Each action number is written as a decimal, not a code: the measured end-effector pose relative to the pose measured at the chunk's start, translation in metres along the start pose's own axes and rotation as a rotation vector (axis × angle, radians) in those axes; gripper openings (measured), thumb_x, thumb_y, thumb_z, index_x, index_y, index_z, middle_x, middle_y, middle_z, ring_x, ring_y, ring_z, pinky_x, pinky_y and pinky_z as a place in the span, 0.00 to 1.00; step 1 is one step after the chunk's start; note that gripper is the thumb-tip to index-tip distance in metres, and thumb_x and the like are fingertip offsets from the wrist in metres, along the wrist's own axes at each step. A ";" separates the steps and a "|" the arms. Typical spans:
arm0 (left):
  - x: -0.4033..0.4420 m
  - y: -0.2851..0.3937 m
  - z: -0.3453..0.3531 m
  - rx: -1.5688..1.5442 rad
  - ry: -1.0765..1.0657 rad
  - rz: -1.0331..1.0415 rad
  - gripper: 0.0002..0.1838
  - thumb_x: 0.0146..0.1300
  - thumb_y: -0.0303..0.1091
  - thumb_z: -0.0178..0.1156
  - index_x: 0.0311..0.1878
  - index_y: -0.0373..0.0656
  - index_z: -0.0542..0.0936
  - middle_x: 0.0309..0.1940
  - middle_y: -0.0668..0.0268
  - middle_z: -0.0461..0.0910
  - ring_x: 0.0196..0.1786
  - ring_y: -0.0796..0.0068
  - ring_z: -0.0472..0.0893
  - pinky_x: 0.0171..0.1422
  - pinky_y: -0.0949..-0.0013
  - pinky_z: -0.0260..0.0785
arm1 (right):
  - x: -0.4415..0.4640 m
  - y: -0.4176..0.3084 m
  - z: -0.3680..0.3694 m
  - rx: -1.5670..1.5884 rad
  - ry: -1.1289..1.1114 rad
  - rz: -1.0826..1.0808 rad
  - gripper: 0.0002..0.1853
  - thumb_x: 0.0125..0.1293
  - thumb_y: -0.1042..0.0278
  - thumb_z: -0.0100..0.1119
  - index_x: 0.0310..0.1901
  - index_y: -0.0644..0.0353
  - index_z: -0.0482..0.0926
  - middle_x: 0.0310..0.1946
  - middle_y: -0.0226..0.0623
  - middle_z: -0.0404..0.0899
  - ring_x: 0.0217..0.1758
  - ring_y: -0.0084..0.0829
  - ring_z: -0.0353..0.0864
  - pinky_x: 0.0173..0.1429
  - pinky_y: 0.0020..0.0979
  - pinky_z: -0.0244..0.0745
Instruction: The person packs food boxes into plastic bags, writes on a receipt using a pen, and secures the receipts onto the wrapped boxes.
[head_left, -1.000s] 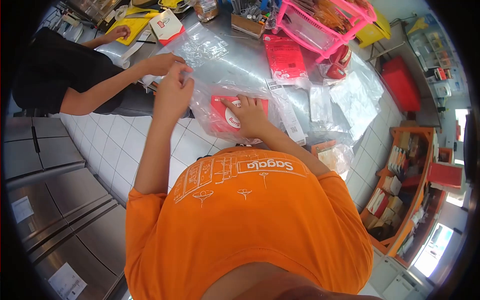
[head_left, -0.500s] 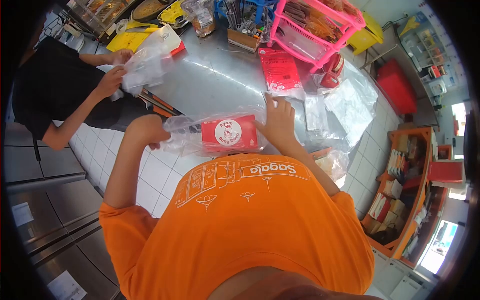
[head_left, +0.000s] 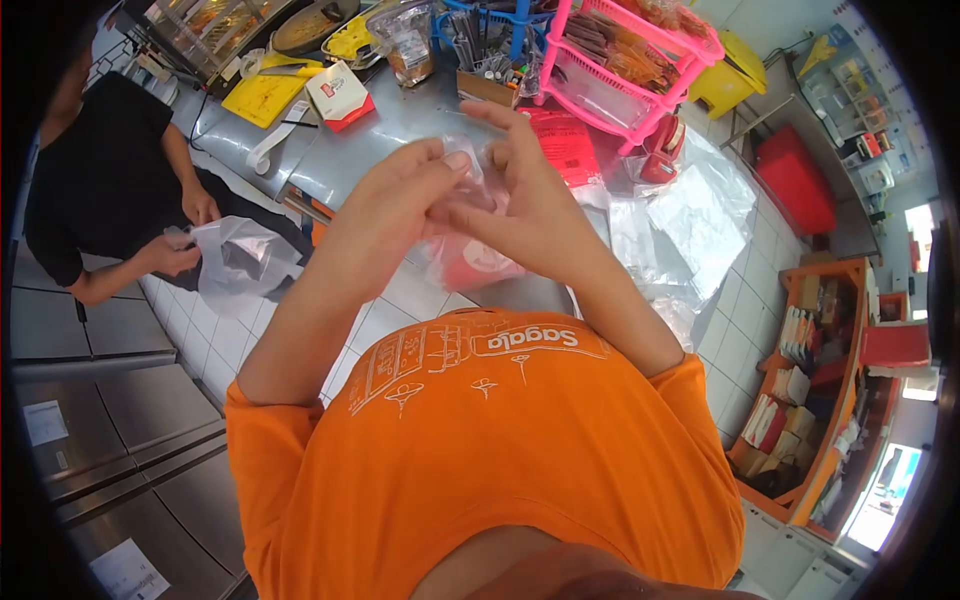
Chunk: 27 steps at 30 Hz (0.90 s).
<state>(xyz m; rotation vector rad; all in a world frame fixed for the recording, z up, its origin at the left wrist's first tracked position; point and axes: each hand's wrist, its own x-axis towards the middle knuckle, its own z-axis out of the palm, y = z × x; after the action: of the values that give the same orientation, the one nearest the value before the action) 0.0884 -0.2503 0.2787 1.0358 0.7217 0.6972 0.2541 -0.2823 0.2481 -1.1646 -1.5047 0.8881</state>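
Note:
A clear plastic bag (head_left: 434, 262) with a red box (head_left: 468, 268) inside hangs at the near edge of the steel table. My left hand (head_left: 398, 195) is closed on the gathered top of the bag, thumb uppermost. Facing it, my right hand (head_left: 525, 195) also grips the bag top, with its thumb toward the left hand and some fingers raised. The hands cover much of the bag and part of the box's round white logo. Behind my right hand lies a red printed packet (head_left: 562, 145).
At left, a person in black (head_left: 105, 180) holds another plastic bag (head_left: 240, 262). A white-and-red box (head_left: 340, 95) and yellow cutting board (head_left: 262, 97) sit at the back left. A pink rack (head_left: 610, 75), red tape dispenser (head_left: 660, 150) and plastic sheets (head_left: 695, 215) occupy the right.
My hands have come together above the box, from either side of it, and gathered the bag's top. The bag and box have tilted. The person at left has lowered their bag.

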 end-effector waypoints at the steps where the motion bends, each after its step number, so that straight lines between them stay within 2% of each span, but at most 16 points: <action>1: 0.001 -0.005 0.002 0.112 0.083 0.107 0.25 0.69 0.41 0.54 0.60 0.30 0.69 0.43 0.64 0.77 0.45 0.77 0.78 0.53 0.72 0.71 | 0.000 -0.001 -0.001 -0.107 0.000 -0.019 0.19 0.63 0.71 0.59 0.55 0.57 0.69 0.29 0.36 0.78 0.34 0.25 0.80 0.40 0.26 0.73; 3: 0.005 -0.005 -0.011 0.413 0.072 0.179 0.30 0.66 0.41 0.57 0.64 0.31 0.65 0.46 0.61 0.76 0.48 0.73 0.78 0.55 0.70 0.70 | 0.003 -0.003 -0.013 -0.153 0.006 0.057 0.18 0.64 0.75 0.57 0.55 0.60 0.70 0.29 0.30 0.75 0.33 0.19 0.76 0.41 0.21 0.71; 4: 0.008 -0.005 -0.021 0.564 0.067 0.219 0.33 0.65 0.42 0.59 0.66 0.32 0.63 0.48 0.60 0.75 0.50 0.71 0.77 0.56 0.69 0.69 | 0.007 0.000 -0.018 -0.123 0.057 0.051 0.16 0.63 0.74 0.57 0.54 0.59 0.71 0.28 0.33 0.75 0.33 0.22 0.78 0.40 0.24 0.72; 7: 0.022 -0.038 -0.059 1.128 0.182 0.515 0.37 0.59 0.43 0.64 0.67 0.36 0.64 0.54 0.54 0.74 0.56 0.63 0.75 0.60 0.64 0.67 | 0.018 0.026 -0.028 -0.014 0.149 0.019 0.13 0.64 0.71 0.56 0.50 0.59 0.73 0.26 0.39 0.77 0.33 0.30 0.82 0.37 0.31 0.75; 9: 0.051 -0.111 -0.084 1.207 0.212 0.599 0.37 0.55 0.44 0.66 0.67 0.40 0.67 0.58 0.52 0.73 0.60 0.60 0.73 0.61 0.62 0.66 | 0.027 0.045 -0.029 0.078 0.124 -0.034 0.12 0.65 0.71 0.55 0.50 0.60 0.73 0.24 0.38 0.75 0.33 0.34 0.82 0.37 0.34 0.75; 12: 0.075 -0.179 -0.103 1.173 0.176 0.610 0.34 0.59 0.43 0.64 0.66 0.38 0.68 0.60 0.49 0.72 0.62 0.57 0.72 0.63 0.62 0.64 | 0.027 0.035 -0.046 -0.379 0.088 -0.062 0.11 0.63 0.71 0.57 0.48 0.58 0.76 0.37 0.41 0.76 0.37 0.36 0.79 0.47 0.30 0.74; 13: 0.077 -0.183 -0.099 1.137 0.150 0.594 0.32 0.61 0.42 0.62 0.65 0.37 0.68 0.60 0.48 0.72 0.62 0.57 0.72 0.64 0.63 0.64 | 0.026 0.041 -0.055 -0.601 0.128 -0.069 0.11 0.62 0.71 0.57 0.47 0.57 0.76 0.39 0.42 0.77 0.38 0.39 0.79 0.47 0.32 0.74; 15: 0.074 -0.185 -0.090 0.879 0.282 0.519 0.24 0.67 0.40 0.56 0.61 0.35 0.70 0.54 0.50 0.76 0.57 0.60 0.75 0.62 0.65 0.65 | 0.026 0.057 -0.069 -1.046 0.197 -0.082 0.11 0.61 0.71 0.58 0.46 0.57 0.78 0.42 0.44 0.78 0.39 0.45 0.78 0.49 0.36 0.74; 18: 0.072 -0.179 -0.087 0.511 0.380 0.469 0.16 0.73 0.38 0.48 0.54 0.35 0.73 0.45 0.55 0.79 0.49 0.68 0.77 0.57 0.70 0.66 | 0.042 0.071 -0.067 -0.748 0.316 -0.412 0.10 0.60 0.70 0.59 0.44 0.59 0.79 0.39 0.44 0.80 0.40 0.45 0.79 0.48 0.39 0.73; 21: 0.070 -0.158 -0.081 0.318 0.408 0.462 0.13 0.75 0.37 0.46 0.48 0.37 0.73 0.38 0.62 0.79 0.43 0.77 0.76 0.53 0.74 0.67 | 0.054 0.078 -0.045 -0.499 0.000 -0.287 0.10 0.61 0.68 0.57 0.41 0.62 0.80 0.35 0.46 0.81 0.40 0.44 0.80 0.48 0.41 0.73; 24: 0.071 -0.148 -0.084 0.233 0.319 0.501 0.12 0.72 0.39 0.50 0.48 0.39 0.71 0.36 0.64 0.79 0.40 0.80 0.76 0.48 0.74 0.68 | 0.062 0.101 -0.032 -0.807 -0.211 -0.009 0.12 0.64 0.64 0.56 0.39 0.64 0.80 0.35 0.47 0.80 0.36 0.46 0.79 0.46 0.41 0.73; 25: 0.070 -0.145 -0.085 0.207 0.276 0.522 0.13 0.71 0.39 0.53 0.49 0.39 0.71 0.36 0.63 0.79 0.39 0.80 0.76 0.47 0.73 0.68 | 0.063 0.106 -0.029 -0.785 -0.258 -0.020 0.13 0.65 0.62 0.55 0.40 0.64 0.81 0.35 0.46 0.81 0.33 0.44 0.79 0.43 0.40 0.74; 27: 0.065 -0.134 -0.068 0.534 0.272 0.372 0.13 0.68 0.38 0.54 0.46 0.38 0.74 0.33 0.66 0.77 0.35 0.80 0.74 0.44 0.72 0.69 | 0.061 0.111 -0.025 -0.740 -0.361 -0.035 0.14 0.66 0.59 0.54 0.40 0.63 0.81 0.34 0.43 0.82 0.28 0.39 0.79 0.37 0.37 0.76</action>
<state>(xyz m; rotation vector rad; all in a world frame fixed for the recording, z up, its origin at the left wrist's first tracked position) 0.0941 -0.2114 0.1199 1.6089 0.9941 1.0089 0.3018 -0.1946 0.1666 -1.5392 -2.2523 0.5324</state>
